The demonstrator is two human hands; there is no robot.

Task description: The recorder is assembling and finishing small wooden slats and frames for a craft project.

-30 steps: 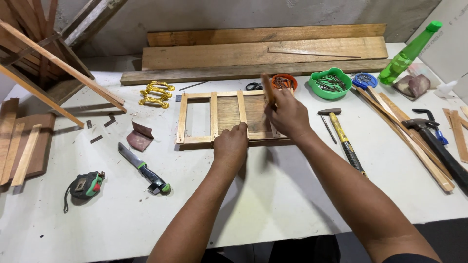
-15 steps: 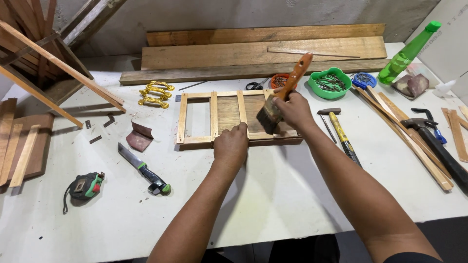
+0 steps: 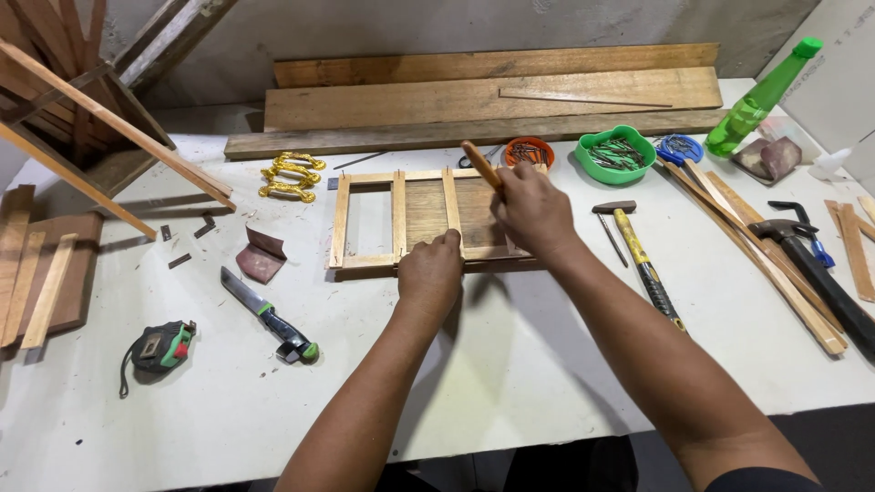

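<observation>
Wooden slats glued into a small ladder-like frame [image 3: 415, 223] lie flat on the white tabletop [image 3: 510, 364], just ahead of the person at work. The left hand [image 3: 430, 273] presses down on the frame's near rail, fingers curled and closed against the wood, seemingly to keep it from sliding. The right hand [image 3: 531, 211] is closed around a brush with an orange wooden handle [image 3: 480, 164], its working end hidden beneath the hand over the frame's right side. Behind the frame, a small orange bowl [image 3: 529, 150] holds what look like nails, a green bowl [image 3: 615, 155] beside it holds more small metal fasteners, and a green plastic bottle [image 3: 764, 96] stands tilted at the far right. A hammer with a yellow handle [image 3: 638, 255] lies to the right of the frame; a knife [image 3: 264, 314] and a tape measure [image 3: 159, 348] lie to the left, all within easy reach. Long planks [image 3: 492, 96] are stacked along the wall.
</observation>
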